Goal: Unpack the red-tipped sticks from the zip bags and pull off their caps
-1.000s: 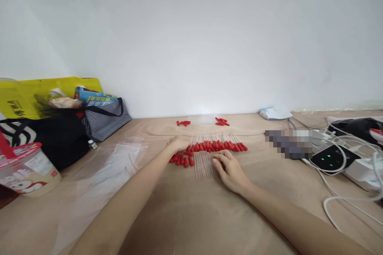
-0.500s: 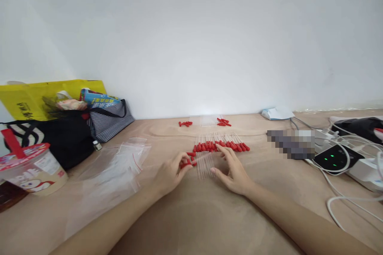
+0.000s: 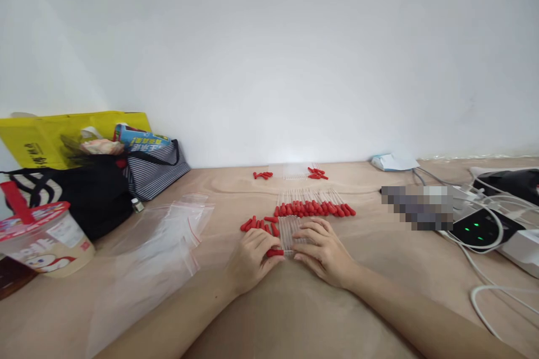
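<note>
My left hand [image 3: 254, 255] is closed, with a red rubber dropper bulb [image 3: 275, 253] pinched between thumb and fingers. The bulb lies sideways, and a thin clear glass tube [image 3: 288, 252] meets its right end. My right hand [image 3: 322, 249] is closed on the tube's other side; its fingertips partly cover a row of loose glass tubes [image 3: 287, 227] on the table. Beside my left fingers rests a cluster of loose red bulbs [image 3: 252, 223]. Just beyond both hands runs a row of droppers [image 3: 314, 207], red bulbs toward me and tubes pointing away.
Plastic zip bags [image 3: 168, 241] lie at left, near a drink cup [image 3: 59, 244], a striped bag [image 3: 158, 165] and a yellow bag [image 3: 63, 134]. More red bulbs [image 3: 263, 175] sit near the wall. White cables [image 3: 475, 291] and a black device [image 3: 480, 230] occupy the right.
My left hand has come down and nearer with a bulb, uncovering the loose bulbs. My right hand has closed its fingers over the glass tubes and moved slightly nearer.
</note>
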Demonstrator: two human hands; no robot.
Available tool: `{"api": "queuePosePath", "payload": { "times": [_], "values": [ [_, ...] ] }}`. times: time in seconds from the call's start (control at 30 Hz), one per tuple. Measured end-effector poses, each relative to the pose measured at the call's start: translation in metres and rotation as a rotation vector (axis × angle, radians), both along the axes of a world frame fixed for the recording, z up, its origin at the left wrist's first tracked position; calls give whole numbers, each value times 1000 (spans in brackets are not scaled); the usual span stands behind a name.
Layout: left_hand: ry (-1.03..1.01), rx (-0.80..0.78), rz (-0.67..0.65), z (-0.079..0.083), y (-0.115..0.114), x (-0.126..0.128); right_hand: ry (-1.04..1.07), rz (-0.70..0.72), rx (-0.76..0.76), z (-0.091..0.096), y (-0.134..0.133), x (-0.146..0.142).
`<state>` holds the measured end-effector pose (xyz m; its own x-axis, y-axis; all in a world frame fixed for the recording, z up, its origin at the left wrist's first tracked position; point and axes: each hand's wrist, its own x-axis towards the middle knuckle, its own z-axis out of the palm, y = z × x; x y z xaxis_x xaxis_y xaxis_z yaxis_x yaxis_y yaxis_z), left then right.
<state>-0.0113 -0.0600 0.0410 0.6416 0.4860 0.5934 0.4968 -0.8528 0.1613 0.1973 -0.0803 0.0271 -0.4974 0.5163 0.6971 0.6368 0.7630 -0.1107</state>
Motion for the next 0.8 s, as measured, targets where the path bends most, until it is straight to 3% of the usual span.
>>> {"api": "queuePosePath", "payload": {
  "times": [0.8],
  "values": [
    [165, -17, -61, 4, -3, -7, -65, -7, -12, 4, -10, 3]
  ]
}}
